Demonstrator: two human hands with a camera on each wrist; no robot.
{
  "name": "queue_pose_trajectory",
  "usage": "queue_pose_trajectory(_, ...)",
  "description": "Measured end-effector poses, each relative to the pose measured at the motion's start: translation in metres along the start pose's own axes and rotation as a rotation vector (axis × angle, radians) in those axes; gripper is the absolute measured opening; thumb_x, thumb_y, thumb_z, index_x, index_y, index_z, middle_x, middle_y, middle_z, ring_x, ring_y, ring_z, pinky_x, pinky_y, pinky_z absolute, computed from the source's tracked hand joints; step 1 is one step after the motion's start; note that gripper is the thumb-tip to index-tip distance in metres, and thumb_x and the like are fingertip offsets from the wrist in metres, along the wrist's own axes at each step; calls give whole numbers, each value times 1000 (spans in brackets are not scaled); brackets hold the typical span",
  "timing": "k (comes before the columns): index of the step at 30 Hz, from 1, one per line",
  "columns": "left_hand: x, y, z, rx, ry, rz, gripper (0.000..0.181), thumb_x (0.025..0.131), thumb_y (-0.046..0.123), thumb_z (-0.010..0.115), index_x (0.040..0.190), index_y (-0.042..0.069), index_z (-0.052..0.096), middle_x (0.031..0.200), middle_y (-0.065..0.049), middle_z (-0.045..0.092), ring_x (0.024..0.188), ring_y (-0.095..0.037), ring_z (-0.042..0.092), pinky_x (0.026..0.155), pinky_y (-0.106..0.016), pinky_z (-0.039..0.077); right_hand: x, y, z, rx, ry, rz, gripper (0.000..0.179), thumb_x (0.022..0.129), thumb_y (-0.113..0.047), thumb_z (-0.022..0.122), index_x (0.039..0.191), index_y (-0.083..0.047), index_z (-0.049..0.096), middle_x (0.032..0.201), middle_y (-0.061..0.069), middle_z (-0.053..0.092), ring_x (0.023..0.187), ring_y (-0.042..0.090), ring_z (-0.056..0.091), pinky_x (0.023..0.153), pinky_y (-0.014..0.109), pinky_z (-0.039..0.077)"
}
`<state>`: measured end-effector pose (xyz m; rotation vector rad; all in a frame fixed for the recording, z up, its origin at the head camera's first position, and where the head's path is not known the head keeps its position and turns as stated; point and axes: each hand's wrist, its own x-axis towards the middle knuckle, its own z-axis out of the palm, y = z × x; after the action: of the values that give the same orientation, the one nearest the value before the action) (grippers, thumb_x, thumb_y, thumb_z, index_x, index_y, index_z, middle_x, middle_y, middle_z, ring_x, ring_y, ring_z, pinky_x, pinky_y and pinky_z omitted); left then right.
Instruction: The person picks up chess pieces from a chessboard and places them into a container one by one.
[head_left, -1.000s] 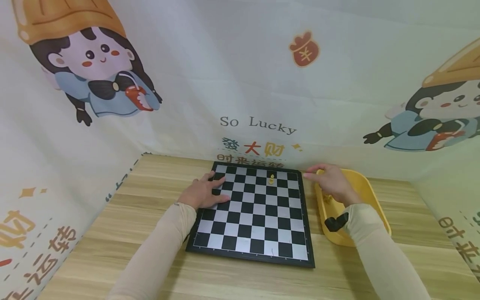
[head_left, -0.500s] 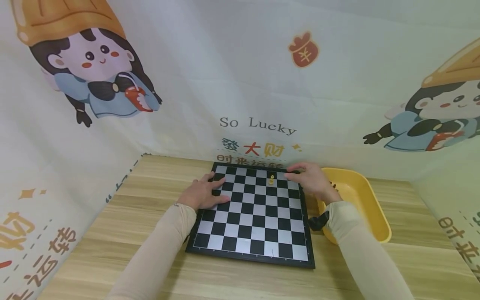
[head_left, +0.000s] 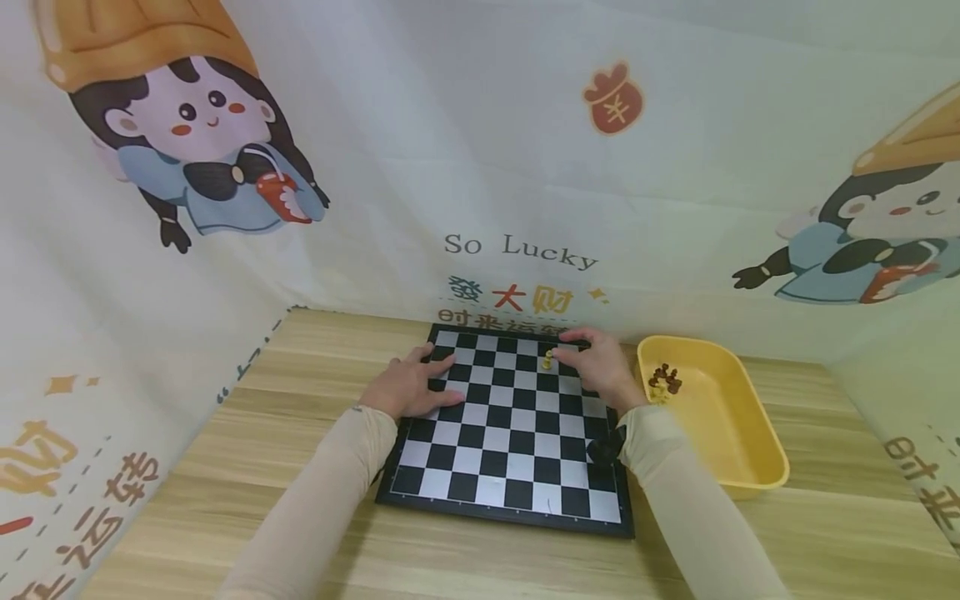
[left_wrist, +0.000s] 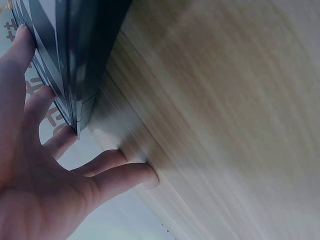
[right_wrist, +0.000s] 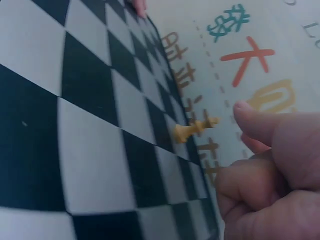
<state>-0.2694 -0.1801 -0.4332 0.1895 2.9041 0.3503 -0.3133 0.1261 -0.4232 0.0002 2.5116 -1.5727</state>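
Observation:
A black-and-white chessboard (head_left: 510, 425) lies on the wooden table. One yellow chess piece (head_left: 547, 361) stands upright near its far right corner; the right wrist view shows the piece (right_wrist: 195, 130) with a flared base and narrow top. My right hand (head_left: 600, 371) reaches over that corner, thumb and forefinger apart and close beside the piece's top. In the right wrist view a gap separates the thumb (right_wrist: 245, 107) from it, and the other fingers are bent. Spread out, my left hand (head_left: 408, 387) rests on the board's left edge, some fingers touching the table (left_wrist: 210, 115).
To the right of the board stands a yellow tray (head_left: 750, 417). Inside it, brown chess pieces (head_left: 666, 375) and yellow chess pieces (head_left: 660, 393) are bunched near the left side. A printed cloth (head_left: 390, 167) hangs right behind the table.
My right hand has moved left from the tray to the yellow piece on the board, uncovering the pieces in the tray. The left hand keeps its place; the head view has shifted slightly.

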Motion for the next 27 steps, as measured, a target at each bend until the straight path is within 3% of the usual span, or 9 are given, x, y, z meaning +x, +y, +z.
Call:
queue_pose_trajectory(4,1,3,2,0,-3,5,80,92,72,55,159,35,34,172,-13,18,146,-60,30,116,-66,37,2,8,7,-23,53,14,45,97,-30,71,137,-14,61,134,13,60,68,11,46,56,24,42)
queue_pose_trajectory(9,0,4,1,0,-1,7,80,92,72,56,160,35,33,172,-13,18,146,-61,30,116,-66,37,3,16,15,69,23,49,46,96,-29,72,138,-15,60,100,5,69,57,8,42,51,23,37)
queue_pose_trajectory(11,-1,5,0,0,-3,9,80,92,72,55,160,35,33,172,-13,18,146,-61,30,116,-66,37,3,18,17,112,-3,70,48,96,-28,72,139,-15,58,78,0,64,47,10,36,46,24,33)
queue_pose_trajectory(14,-2,4,-2,2,-6,3,80,92,71,55,160,35,32,172,-13,17,146,-62,29,116,-67,37,2,19,19,141,-19,65,49,96,-27,73,140,-14,56,64,-6,51,44,9,34,45,24,32)
queue_pose_trajectory(27,-1,2,0,10,-6,-8,80,92,72,55,160,35,33,172,-13,18,146,-61,30,116,-67,37,5,19,27,120,37,55,41,96,-26,73,133,-14,63,59,-9,47,44,10,35,45,24,32)
